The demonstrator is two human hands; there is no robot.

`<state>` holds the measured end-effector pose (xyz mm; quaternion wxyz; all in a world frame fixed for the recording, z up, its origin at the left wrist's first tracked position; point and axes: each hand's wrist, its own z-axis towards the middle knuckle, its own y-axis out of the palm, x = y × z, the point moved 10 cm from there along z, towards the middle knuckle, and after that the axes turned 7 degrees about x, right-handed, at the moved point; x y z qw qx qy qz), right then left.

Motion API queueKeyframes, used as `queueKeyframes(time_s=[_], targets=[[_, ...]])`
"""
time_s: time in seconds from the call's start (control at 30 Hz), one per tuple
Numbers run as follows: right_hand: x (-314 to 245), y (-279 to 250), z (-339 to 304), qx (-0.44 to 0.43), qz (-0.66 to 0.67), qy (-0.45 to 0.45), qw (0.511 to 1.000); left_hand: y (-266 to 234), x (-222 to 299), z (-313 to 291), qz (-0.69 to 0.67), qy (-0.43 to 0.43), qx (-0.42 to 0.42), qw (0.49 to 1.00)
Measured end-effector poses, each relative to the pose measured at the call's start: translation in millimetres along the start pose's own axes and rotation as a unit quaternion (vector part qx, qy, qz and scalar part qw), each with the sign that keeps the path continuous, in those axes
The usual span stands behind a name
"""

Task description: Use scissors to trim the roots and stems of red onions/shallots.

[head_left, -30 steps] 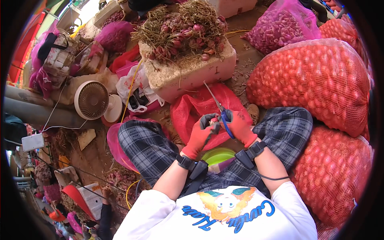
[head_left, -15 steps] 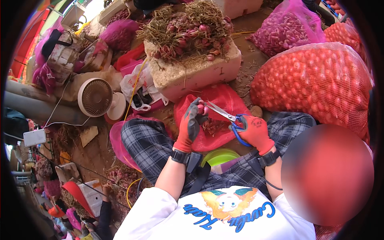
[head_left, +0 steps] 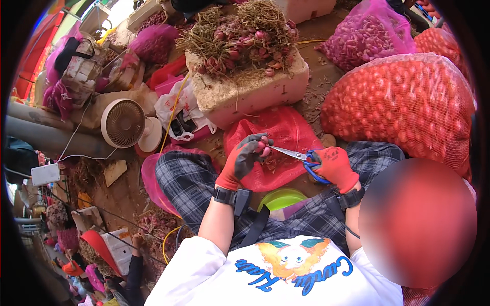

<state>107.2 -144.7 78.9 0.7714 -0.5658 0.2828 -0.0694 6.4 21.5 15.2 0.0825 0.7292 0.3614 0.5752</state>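
Note:
My left hand (head_left: 244, 158), in a red and grey glove, is closed around a few small pinkish-red shallots (head_left: 264, 147). Scissors (head_left: 293, 153) with blue handles are in my gloved right hand (head_left: 334, 168). Their blades look nearly closed, and the tips point left, close beside the shallots. Beneath both hands a red mesh sheet or bag (head_left: 286, 127) lies spread, with dry scraps on it. A lime-green bowl (head_left: 282, 198) sits between my legs, partly covered. Ahead, a bunch of shallots with dry stalks (head_left: 240, 41) is piled on a foam block (head_left: 255, 97).
At the right stands a big red net sack of shallots (head_left: 400, 102), with a pink net sack (head_left: 365, 35) behind it. On the left are a white fan (head_left: 124, 124), a white plastic bag (head_left: 178, 109) and a yellow cord (head_left: 173, 115). Other people are at the lower left.
The scissor blades have come closer together, and my right hand has shifted slightly right and down. My left hand has turned a little, bringing the shallots slightly to the right.

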Motion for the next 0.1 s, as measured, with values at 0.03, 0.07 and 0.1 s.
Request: queueKeyframes(time_s=[0.03,0.07,0.1], targets=[[1.1,2.7,0.3,-0.032,0.035,0.016,0.999,3.4,-0.2,-0.9,-0.043,-0.003,-0.034,0.998],[2.2,7.3,0.3,-0.064,0.071,0.032,0.995,5.6,-1.3,-1.4,-0.086,-0.006,-0.068,0.994],[5.8,11.4,0.0,-0.089,0.082,0.05,0.991,6.3,-1.0,-1.1,-0.086,-0.006,-0.069,0.994]])
